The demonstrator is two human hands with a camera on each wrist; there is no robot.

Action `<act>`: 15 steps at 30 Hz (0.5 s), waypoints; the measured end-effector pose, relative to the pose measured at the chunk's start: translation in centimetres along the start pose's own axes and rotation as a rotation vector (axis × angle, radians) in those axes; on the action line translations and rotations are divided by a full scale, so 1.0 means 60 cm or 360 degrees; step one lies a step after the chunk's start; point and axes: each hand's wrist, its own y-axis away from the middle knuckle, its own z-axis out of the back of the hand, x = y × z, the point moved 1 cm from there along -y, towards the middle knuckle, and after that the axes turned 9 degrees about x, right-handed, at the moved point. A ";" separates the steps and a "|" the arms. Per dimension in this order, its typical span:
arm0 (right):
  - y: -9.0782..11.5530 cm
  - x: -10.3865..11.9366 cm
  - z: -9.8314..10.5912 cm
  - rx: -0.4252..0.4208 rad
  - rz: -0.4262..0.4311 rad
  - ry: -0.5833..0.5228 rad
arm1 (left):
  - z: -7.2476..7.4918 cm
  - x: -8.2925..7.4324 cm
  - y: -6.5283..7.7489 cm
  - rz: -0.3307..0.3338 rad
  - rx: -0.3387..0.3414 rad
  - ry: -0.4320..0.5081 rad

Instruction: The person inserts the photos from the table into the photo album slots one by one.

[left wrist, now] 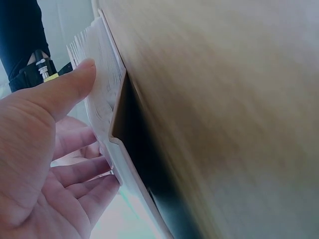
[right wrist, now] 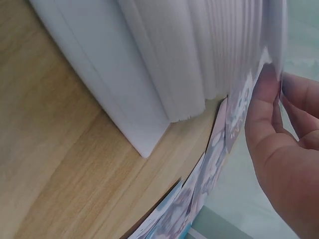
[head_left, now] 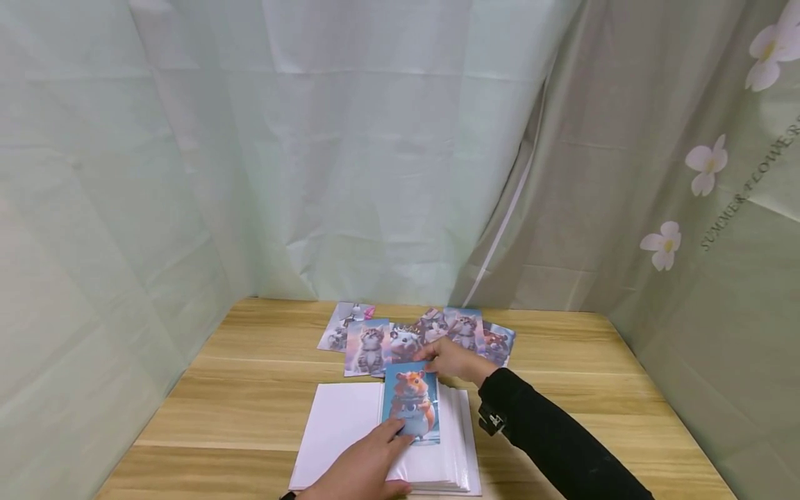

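Observation:
A white photo album (head_left: 346,417) lies spread on the table, its stack of pages on the right. Over these pages lies a hamster picture card (head_left: 412,392), orange and white on blue, its top sticking out past the album's far edge. My right hand (head_left: 455,361) pinches the card's top end between thumb and fingers, also seen from the right wrist. Whether the card's lower part is inside a page pocket, I cannot tell. My left hand (head_left: 365,462) rests on the album with fingertips on the card's lower left, its thumb (left wrist: 79,84) at the near page edges.
Behind the album several animal picture cards lie overlapping, among them a kitten card (head_left: 369,347) and a crowned-animal card (head_left: 405,342). The wooden table (head_left: 562,417) is bordered by pale curtains (head_left: 400,173) at the back and sides.

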 end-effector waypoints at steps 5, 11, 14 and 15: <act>-0.014 -0.006 0.002 -0.0050 0.0041 0.0187 | -0.001 0.000 0.001 -0.0023 -0.0030 -0.0020; -0.029 -0.004 -0.002 -0.0116 0.0174 0.0467 | -0.004 0.002 0.001 -0.0018 -0.0011 0.0011; -0.033 0.002 -0.008 -0.0108 0.0210 0.0543 | -0.004 0.002 0.000 -0.0028 -0.0024 0.0004; -0.035 0.003 -0.010 -0.0103 0.0227 0.0566 | -0.004 0.002 0.000 -0.0031 -0.0029 0.0002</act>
